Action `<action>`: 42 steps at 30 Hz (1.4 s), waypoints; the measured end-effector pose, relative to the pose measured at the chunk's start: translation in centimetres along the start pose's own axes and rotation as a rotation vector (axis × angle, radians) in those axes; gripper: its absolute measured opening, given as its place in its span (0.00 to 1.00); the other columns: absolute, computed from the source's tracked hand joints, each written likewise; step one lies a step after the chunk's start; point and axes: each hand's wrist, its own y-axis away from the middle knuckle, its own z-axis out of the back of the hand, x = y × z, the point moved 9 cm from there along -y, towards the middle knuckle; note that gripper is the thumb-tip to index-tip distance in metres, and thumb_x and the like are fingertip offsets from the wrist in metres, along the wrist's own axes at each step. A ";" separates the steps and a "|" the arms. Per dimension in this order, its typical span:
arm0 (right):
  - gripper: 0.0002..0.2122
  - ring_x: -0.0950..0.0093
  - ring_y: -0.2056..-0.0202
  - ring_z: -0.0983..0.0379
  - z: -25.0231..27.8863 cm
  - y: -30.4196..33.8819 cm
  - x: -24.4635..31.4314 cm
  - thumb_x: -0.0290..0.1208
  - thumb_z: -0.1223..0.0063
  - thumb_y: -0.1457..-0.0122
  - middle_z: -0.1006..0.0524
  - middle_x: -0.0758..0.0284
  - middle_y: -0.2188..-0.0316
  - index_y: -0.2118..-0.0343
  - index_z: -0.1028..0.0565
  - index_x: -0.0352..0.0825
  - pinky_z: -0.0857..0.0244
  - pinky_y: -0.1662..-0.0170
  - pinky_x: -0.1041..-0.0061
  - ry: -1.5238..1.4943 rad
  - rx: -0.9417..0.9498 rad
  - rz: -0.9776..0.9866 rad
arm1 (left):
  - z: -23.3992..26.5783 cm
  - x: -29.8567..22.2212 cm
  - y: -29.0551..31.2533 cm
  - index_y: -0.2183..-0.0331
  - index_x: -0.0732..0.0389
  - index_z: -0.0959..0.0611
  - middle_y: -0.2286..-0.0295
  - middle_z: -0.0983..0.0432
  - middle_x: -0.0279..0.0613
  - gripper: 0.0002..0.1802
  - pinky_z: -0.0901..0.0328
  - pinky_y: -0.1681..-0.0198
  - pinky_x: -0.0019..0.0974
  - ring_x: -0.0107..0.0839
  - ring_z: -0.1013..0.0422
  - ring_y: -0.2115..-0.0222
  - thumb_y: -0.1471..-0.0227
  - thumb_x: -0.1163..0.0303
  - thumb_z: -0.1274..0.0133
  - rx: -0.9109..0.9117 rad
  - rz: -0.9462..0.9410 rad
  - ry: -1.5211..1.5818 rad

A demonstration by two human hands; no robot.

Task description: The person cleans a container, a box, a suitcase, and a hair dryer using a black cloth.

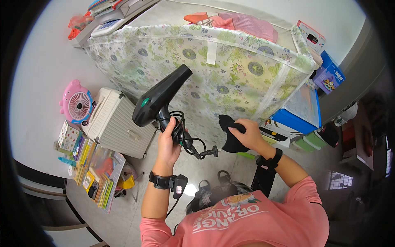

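My left hand [168,146] is closed around the handle of a black hair dryer [166,91], whose barrel tilts up and to the right. Loops of its black cord hang about the handle, and the plug [212,152] dangles toward the middle. Over on the right, my right hand [251,133] grips a limp black cloth piece [234,143], perhaps a sock; its exact kind I cannot make out. The two held things are apart. Behind both hands stands a wardrobe-like frame with a floral fabric cover [197,86].
A cream suitcase [121,121] and a pink fan [78,103] stand at the left, above a small table of books [105,193]. To the right sit a blue-edged storage box [298,111] and green containers [310,140]. Pink clothing [247,25] lies on the cover's top.
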 end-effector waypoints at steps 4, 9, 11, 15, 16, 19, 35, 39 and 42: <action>0.13 0.63 0.76 0.29 -2.1 -0.3 2.3 0.36 0.42 0.52 0.26 0.57 0.78 0.74 0.26 0.29 0.37 0.71 0.72 -0.095 0.244 -0.003 | -0.2 0.5 0.0 0.68 0.60 0.25 0.73 0.26 0.37 0.15 0.34 0.69 0.31 0.27 0.30 0.73 0.49 0.58 0.47 0.023 0.046 0.028; 0.14 0.63 0.78 0.31 -4.4 -0.3 6.0 0.40 0.42 0.52 0.28 0.56 0.81 0.75 0.25 0.31 0.39 0.73 0.70 -0.238 0.497 0.177 | -2.1 0.9 0.6 0.66 0.60 0.25 0.72 0.26 0.36 0.17 0.36 0.69 0.28 0.24 0.31 0.72 0.47 0.54 0.50 0.025 0.053 -0.017; 0.15 0.62 0.78 0.30 -4.5 -0.7 6.4 0.41 0.41 0.53 0.27 0.56 0.80 0.75 0.24 0.31 0.38 0.73 0.70 -0.234 0.513 0.191 | -2.2 0.5 0.6 0.67 0.59 0.25 0.71 0.27 0.35 0.17 0.36 0.68 0.29 0.25 0.31 0.70 0.47 0.54 0.50 0.043 0.055 -0.055; 0.19 0.63 0.73 0.27 -5.0 -1.2 7.9 0.43 0.36 0.58 0.25 0.58 0.77 0.72 0.23 0.30 0.34 0.68 0.71 -0.124 0.544 0.168 | -3.9 0.3 0.7 0.66 0.58 0.26 0.69 0.28 0.34 0.18 0.36 0.64 0.31 0.26 0.31 0.67 0.47 0.53 0.51 0.113 -0.049 -0.088; 0.22 0.63 0.76 0.26 -5.3 -1.2 7.9 0.49 0.36 0.61 0.25 0.57 0.80 0.75 0.23 0.31 0.34 0.71 0.72 -0.186 0.528 0.165 | -4.7 0.4 1.1 0.65 0.59 0.27 0.69 0.29 0.34 0.19 0.36 0.63 0.31 0.25 0.32 0.67 0.47 0.52 0.51 0.127 -0.052 -0.092; 0.21 0.61 0.73 0.27 -5.0 -1.0 10.3 0.44 0.35 0.61 0.26 0.57 0.77 0.72 0.25 0.29 0.35 0.69 0.71 -0.297 0.577 0.156 | -6.2 -0.5 2.3 0.62 0.60 0.29 0.68 0.28 0.37 0.20 0.35 0.64 0.32 0.26 0.32 0.68 0.46 0.52 0.53 0.169 -0.096 -0.151; 0.12 0.83 0.77 0.32 7.1 -9.7 12.3 0.35 0.44 0.50 0.26 0.70 0.79 0.73 0.24 0.28 0.38 0.73 0.83 -0.638 0.169 -0.160 | -21.6 -9.6 1.6 0.43 0.60 0.41 0.57 0.32 0.37 0.31 0.42 0.53 0.29 0.25 0.36 0.57 0.42 0.52 0.61 0.514 -0.390 -0.661; 0.13 0.83 0.76 0.31 9.2 -12.0 14.1 0.36 0.49 0.48 0.26 0.70 0.77 0.72 0.25 0.28 0.37 0.72 0.82 -0.948 0.090 -0.228 | -23.5 -11.0 1.9 0.41 0.58 0.48 0.50 0.39 0.52 0.35 0.44 0.49 0.35 0.35 0.41 0.49 0.45 0.59 0.54 0.594 -0.502 -0.749; 0.12 0.82 0.72 0.29 9.9 -13.5 14.1 0.37 0.54 0.44 0.25 0.71 0.72 0.65 0.26 0.34 0.35 0.70 0.82 -1.060 0.063 -0.269 | -25.0 -11.9 1.3 0.41 0.56 0.44 0.49 0.41 0.59 0.33 0.47 0.46 0.34 0.39 0.43 0.47 0.45 0.63 0.53 0.611 -0.662 -0.768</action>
